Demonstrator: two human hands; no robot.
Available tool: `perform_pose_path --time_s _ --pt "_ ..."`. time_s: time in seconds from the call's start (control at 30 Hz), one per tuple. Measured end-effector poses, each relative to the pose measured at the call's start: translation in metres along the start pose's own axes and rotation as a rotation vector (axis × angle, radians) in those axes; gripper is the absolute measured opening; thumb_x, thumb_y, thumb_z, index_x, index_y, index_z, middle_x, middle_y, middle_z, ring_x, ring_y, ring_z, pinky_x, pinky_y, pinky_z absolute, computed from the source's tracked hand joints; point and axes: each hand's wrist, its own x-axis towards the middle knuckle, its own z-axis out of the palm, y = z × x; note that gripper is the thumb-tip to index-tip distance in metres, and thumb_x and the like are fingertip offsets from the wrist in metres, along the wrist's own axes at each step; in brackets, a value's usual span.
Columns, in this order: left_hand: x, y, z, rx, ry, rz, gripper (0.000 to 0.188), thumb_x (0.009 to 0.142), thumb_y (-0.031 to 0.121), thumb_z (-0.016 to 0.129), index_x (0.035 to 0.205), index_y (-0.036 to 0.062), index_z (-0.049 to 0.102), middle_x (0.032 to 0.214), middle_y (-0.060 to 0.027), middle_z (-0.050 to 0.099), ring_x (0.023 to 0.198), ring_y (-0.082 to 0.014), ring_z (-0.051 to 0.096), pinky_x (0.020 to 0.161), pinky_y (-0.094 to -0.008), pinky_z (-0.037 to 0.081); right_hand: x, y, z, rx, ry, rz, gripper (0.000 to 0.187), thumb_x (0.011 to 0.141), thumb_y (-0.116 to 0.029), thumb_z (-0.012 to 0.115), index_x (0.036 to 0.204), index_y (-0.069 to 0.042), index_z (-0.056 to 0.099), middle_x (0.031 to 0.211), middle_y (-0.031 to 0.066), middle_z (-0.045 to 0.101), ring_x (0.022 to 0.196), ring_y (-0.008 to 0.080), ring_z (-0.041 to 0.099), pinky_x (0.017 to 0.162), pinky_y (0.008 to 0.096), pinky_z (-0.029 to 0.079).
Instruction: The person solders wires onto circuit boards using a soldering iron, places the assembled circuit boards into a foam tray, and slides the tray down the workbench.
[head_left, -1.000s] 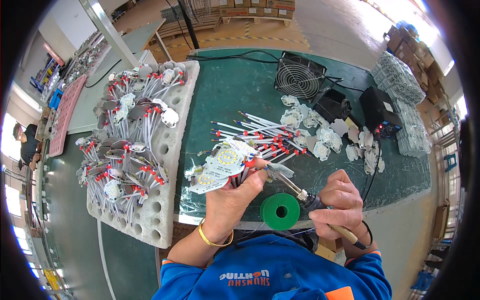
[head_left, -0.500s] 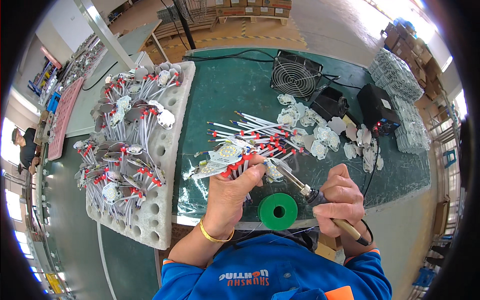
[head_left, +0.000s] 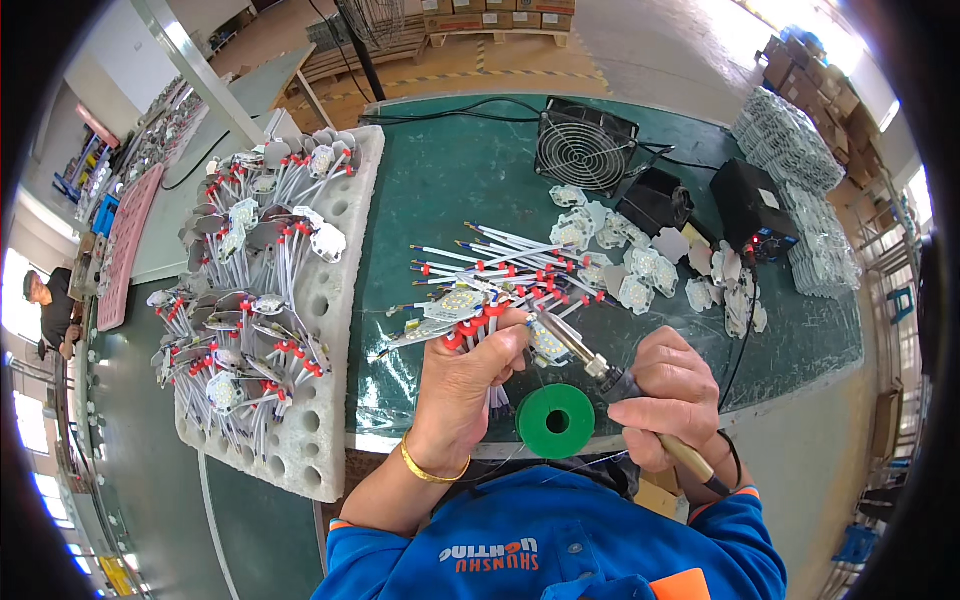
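"What do we see furthest left on our side?"

"A pale foam block with holes, crowded with upright wired boards."

"And our left hand?"

"Its fingers are closed round a bunch of red-banded boards, which we hold over the near part of the green table. Just right of that hand sits our green spool."

"And the soldering iron?"

"Our right hand grips its handle. The tip points left, beside the bunch; we can't tell whether they touch."

"Beyond that?"

"A black box, then our wrapped stack."
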Motion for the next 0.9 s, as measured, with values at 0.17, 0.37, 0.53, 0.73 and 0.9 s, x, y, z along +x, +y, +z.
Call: perform_pose_path --time_s 0.17,0.37,0.53,0.73,0.9 --pt "-0.005 0.004 0.008 0.03 0.106 0.08 0.016 0.073 0.004 0.059 0.089 -0.0004 0.06 0.067 0.0003 0.054 0.054 -0.0069 0.043 0.048 -0.0208 0.03 -0.005 0.0 0.001 0.03 -0.027 0.023 0.027 0.051 0.002 0.06 0.076 -0.009 0.062 0.055 -0.001 0.044 0.046 0.0151 0.046 0.051 0.0284 0.037" --pt "-0.004 0.005 0.011 0.036 0.138 0.088 0.016 0.073 0.003 0.059 0.088 -0.0001 0.06 0.066 0.0007 0.053 0.054 -0.0066 0.042 0.048 -0.0206 0.03 -0.006 0.003 0.001 -0.014 -0.026 -0.007 0.027 0.05 0.001 0.06 0.075 -0.009 0.062 0.055 -0.0013 0.044 0.045 0.0145 0.045 0.051 0.0279 0.035" --pt "-0.004 0.004 0.01 0.044 0.108 0.128 0.017 0.073 0.002 0.058 0.089 -0.0005 0.06 0.067 0.0003 0.054 0.054 -0.0067 0.042 0.049 -0.0205 0.03 -0.008 0.003 0.0 0.004 -0.03 0.003 0.028 0.049 0.001 0.06 0.075 -0.009 0.062 0.055 -0.0013 0.044 0.046 0.0144 0.045 0.051 0.0278 0.035" --pt "-0.002 0.001 0.011 0.057 0.102 0.156 0.019 0.072 0.003 0.058 0.09 -0.0011 0.06 0.069 -0.0006 0.055 0.054 -0.0067 0.041 0.049 -0.0206 0.03 -0.008 0.003 0.0 -0.069 -0.04 -0.026 0.027 0.051 -0.002 0.061 0.077 -0.01 0.062 0.055 -0.0013 0.044 0.046 0.0143 0.045 0.051 0.0276 0.035" --pt "0.0 0.0 0.008 0.04 0.093 0.143 0.02 0.072 0.003 0.058 0.092 -0.0015 0.059 0.07 -0.0015 0.056 0.055 -0.0068 0.042 0.049 -0.0207 0.03 -0.009 0.001 0.0 -0.217 -0.146 -0.118 0.026 0.054 -0.004 0.062 0.079 -0.012 0.061 0.055 -0.0006 0.044 0.046 0.0141 0.045 0.051 0.0274 0.035"
